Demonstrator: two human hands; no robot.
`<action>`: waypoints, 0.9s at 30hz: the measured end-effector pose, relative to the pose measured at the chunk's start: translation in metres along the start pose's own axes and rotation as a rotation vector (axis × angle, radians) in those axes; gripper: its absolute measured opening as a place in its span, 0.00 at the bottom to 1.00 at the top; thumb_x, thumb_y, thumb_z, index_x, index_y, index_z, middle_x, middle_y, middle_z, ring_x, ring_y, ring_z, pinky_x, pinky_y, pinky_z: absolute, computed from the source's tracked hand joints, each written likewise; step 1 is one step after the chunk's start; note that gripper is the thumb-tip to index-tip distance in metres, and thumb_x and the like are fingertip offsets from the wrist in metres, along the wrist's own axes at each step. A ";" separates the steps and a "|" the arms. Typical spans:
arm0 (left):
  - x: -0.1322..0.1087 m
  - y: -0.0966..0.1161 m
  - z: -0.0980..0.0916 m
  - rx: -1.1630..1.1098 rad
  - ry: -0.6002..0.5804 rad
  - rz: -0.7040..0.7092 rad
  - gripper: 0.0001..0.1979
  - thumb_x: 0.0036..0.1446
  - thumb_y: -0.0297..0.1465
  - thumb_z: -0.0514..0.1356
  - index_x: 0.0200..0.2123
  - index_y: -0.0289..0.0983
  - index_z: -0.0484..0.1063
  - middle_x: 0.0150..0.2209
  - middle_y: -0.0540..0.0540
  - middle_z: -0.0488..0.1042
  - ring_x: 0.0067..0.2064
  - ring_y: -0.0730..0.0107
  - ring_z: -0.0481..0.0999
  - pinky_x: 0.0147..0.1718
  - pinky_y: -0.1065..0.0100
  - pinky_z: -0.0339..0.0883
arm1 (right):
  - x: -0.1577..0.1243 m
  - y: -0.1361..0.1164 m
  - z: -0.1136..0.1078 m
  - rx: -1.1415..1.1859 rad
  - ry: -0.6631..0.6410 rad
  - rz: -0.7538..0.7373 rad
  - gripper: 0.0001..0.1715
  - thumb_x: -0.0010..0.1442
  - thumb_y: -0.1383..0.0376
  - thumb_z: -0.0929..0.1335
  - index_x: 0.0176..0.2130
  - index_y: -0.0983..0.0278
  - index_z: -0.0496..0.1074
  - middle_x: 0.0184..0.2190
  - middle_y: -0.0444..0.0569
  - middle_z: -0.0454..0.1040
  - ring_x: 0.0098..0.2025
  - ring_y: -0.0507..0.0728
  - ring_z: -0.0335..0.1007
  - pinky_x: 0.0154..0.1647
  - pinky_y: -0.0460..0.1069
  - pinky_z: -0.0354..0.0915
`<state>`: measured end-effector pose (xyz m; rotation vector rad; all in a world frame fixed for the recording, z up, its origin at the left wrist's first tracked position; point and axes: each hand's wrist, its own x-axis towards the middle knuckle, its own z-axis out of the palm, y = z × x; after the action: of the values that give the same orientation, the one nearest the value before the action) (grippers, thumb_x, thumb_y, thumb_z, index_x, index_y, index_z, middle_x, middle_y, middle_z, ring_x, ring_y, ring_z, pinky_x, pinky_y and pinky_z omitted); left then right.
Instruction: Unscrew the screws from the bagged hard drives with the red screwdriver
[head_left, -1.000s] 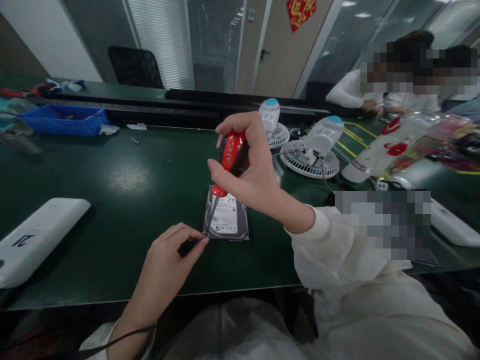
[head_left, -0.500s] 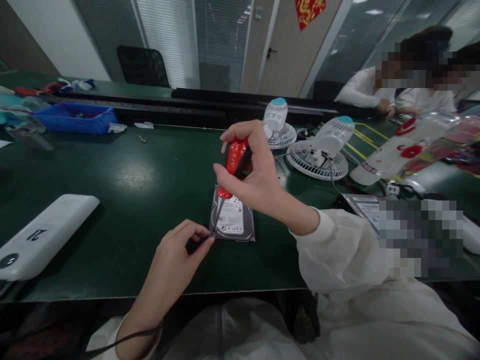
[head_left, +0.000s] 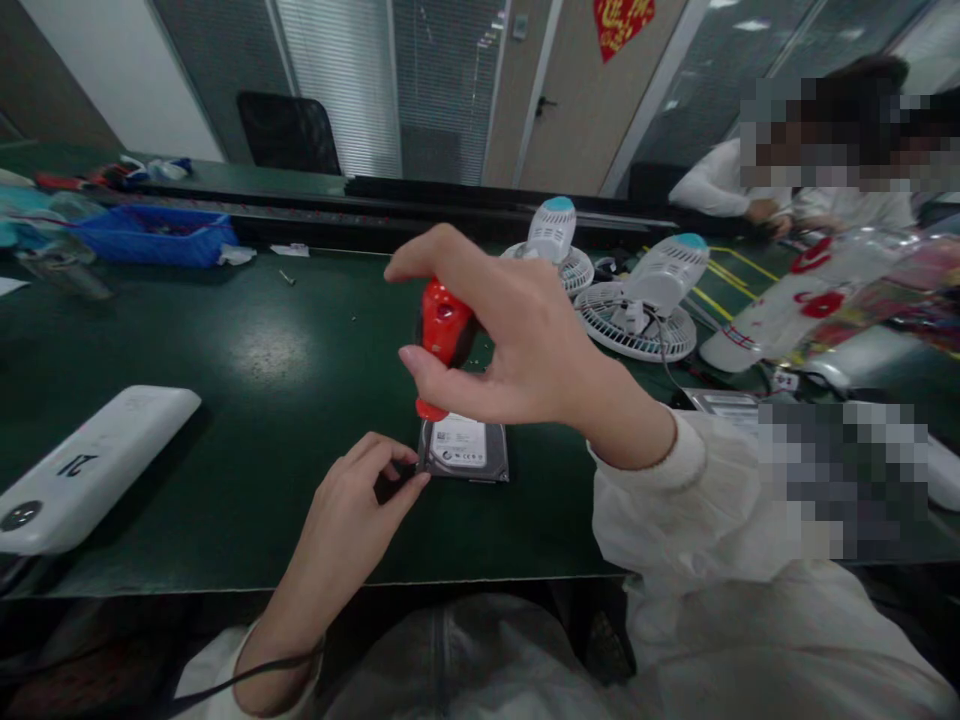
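A hard drive (head_left: 491, 455) with a white label lies flat on the green tabletop in front of me. Thumb and fingertips of my left hand (head_left: 360, 500) close on its near left corner; whether something small is between them is hidden. Above the drive, my right hand (head_left: 517, 340) curls around the red and black handle of a screwdriver (head_left: 442, 330). Its handle stands nearly upright, with the index finger reaching out over the top. Only a faint part of the shaft shows below the handle, and I cannot make out where the tip is.
A white power-bank-like device (head_left: 97, 465) marked 21 lies at left. Behind it stands a blue bin (head_left: 157, 245), with a screw (head_left: 287, 278) nearby. Two white fans (head_left: 637, 315) sit at right, near a second drive (head_left: 724, 402). Co-workers (head_left: 720, 180) sit at far right.
My right hand and the screwdriver have shifted left and a little nearer, the handle turning more upright and its index finger stretching out. My left hand and the hard drive have barely moved.
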<state>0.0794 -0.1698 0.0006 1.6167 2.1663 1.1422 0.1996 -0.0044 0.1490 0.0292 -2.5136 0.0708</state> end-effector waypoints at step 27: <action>-0.001 -0.006 -0.005 -0.200 -0.058 -0.028 0.08 0.61 0.35 0.64 0.43 0.41 0.79 0.41 0.48 0.76 0.38 0.66 0.74 0.38 0.64 0.68 | 0.012 0.011 -0.034 0.119 -0.239 -0.003 0.18 0.69 0.55 0.63 0.43 0.67 0.73 0.27 0.42 0.67 0.29 0.48 0.53 0.32 0.48 0.48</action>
<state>0.0727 -0.1731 -0.0003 1.5095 1.9626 1.2431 0.2089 0.0086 0.1831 0.0952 -2.7447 0.2274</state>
